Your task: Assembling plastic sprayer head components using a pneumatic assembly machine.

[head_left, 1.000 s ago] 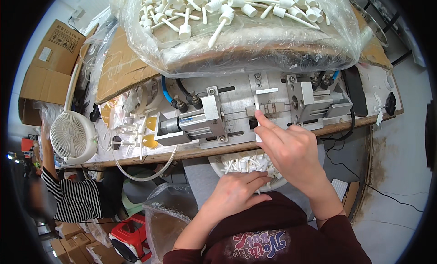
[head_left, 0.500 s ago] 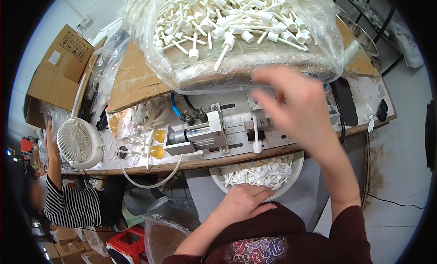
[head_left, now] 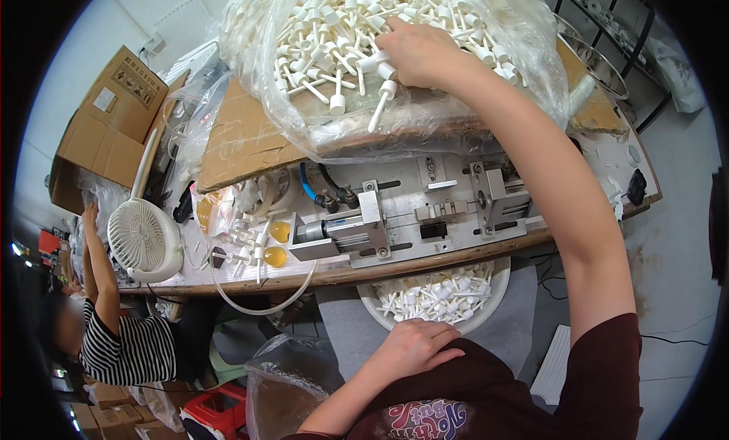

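One bag edge (head_left: 395, 150) lies below the right hand (head_left: 418, 56), amid white sticks (head_left: 337, 104); open room above the fixture (head_left: 370, 216), toward the left hand (head_left: 418, 345); right arm (head_left: 562, 189) outstretched; can't tell either grip.

Tabletop (head_left: 425, 264) brightly lit | glints thrown off plastic bag (head_left: 548, 68) | space underneath dimly shaded | right hand (head_left: 414, 54) sharply captured | straight edges bowed toward rim by lens | corners blacked out
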`<state>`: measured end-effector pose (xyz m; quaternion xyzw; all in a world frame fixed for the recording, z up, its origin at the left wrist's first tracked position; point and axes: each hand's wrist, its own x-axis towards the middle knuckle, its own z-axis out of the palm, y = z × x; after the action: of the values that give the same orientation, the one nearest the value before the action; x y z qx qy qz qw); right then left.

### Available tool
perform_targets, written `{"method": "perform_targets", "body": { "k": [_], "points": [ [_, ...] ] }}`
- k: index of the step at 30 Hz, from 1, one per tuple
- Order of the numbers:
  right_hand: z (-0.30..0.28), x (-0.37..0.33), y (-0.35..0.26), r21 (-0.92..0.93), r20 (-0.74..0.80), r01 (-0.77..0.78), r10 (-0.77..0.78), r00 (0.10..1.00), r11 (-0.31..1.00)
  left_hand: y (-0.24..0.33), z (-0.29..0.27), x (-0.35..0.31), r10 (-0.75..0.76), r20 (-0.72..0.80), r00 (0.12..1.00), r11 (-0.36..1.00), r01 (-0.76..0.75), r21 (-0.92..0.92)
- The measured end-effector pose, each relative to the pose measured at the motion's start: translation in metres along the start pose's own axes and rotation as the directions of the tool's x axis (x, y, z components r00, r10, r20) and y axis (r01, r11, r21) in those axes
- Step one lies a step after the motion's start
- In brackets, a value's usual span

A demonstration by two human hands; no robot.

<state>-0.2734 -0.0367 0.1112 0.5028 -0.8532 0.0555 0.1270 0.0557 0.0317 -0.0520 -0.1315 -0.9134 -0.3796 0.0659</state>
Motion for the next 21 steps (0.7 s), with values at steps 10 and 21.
{"method": "perform_targets", "body": {
  "k": [10, 21],
  "points": [
    [0.006, 0.003, 0.054, 0.166, -0.375, 0.205, -0.131, 0.918, 0.965, -0.004, 0.012, 0.0, 0.022, 0.013, 1.0, 1.0, -0.022, -0.004],
    [-0.03, -0.008, 0.076, 0.795, -0.141, -0.146, 0.414, 0.899, 0.589, -0.001, 0.01, 0.001, 0.021, -0.074, 0.997, 1.0, -0.02, 0.01]
  ]
}}
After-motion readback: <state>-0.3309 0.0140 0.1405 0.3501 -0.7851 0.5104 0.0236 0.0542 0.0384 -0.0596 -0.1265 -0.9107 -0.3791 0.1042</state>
